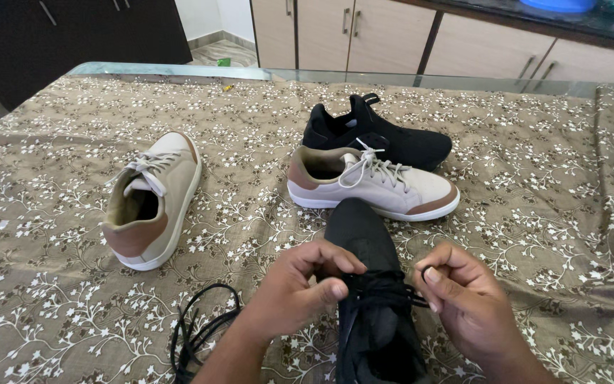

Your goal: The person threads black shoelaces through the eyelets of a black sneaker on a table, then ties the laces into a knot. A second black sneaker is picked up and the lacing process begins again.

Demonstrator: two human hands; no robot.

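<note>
While both hands pinch the lace ends, left hand (300, 288) and right hand (463, 299) are mid-lacing the black shoe (371, 299), nearest the worktop's (534, 235) front edge; feeding the next eyelet wants a fine grip.

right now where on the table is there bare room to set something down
Bare cloth lies right of the beige shoe and black shoe, toward the table edge, and left of the other beige shoe. It is crowded near both hands, left hand and right hand, around the black shoe being laced and loose lace.
</note>
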